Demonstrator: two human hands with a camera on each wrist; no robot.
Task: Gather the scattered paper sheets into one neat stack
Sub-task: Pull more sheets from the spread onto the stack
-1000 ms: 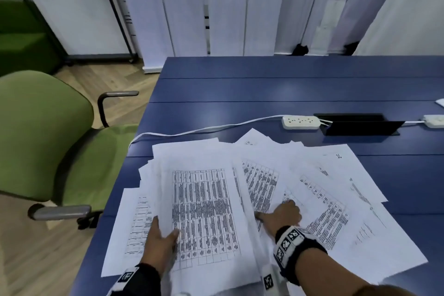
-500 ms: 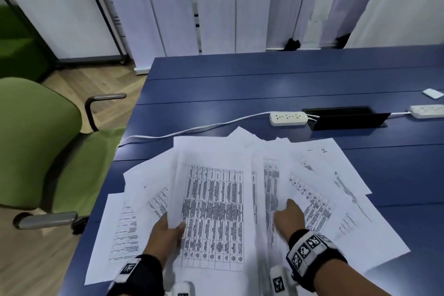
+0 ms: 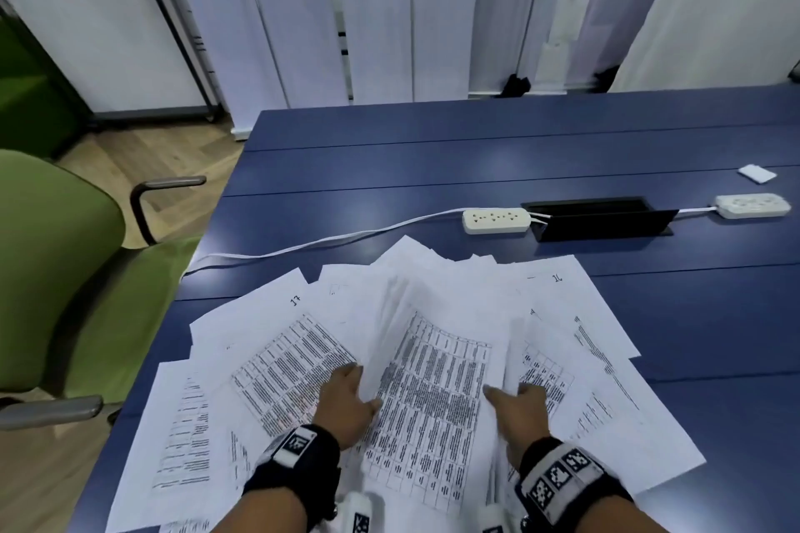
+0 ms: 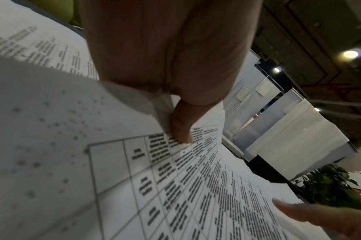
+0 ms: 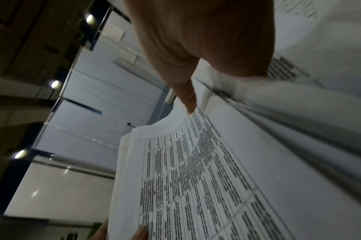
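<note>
Printed paper sheets lie fanned over the near part of the blue table (image 3: 476, 151). A middle bundle of sheets (image 3: 433, 394) is bowed up between both hands. My left hand (image 3: 346, 396) grips its left edge, thumb on top and fingers under. My right hand (image 3: 521, 405) grips its right edge the same way. In the left wrist view the left thumb (image 4: 181, 129) presses on the table-printed sheet (image 4: 175, 186). In the right wrist view the right thumb (image 5: 188, 100) lies on that sheet (image 5: 196, 178). Loose sheets stay flat to the left (image 3: 277, 359) and right (image 3: 597, 381).
A white power strip (image 3: 495, 220) with its cable lies just beyond the papers, next to a black cable box (image 3: 601, 221). A second strip (image 3: 751, 205) and a small white card (image 3: 756, 173) sit far right. A green chair (image 3: 56, 273) stands left of the table.
Both hands have gone from resting on the sheets to gripping the edges of the middle bundle. The bundle has narrowed and bowed up, and more sheets have been drawn into it.
</note>
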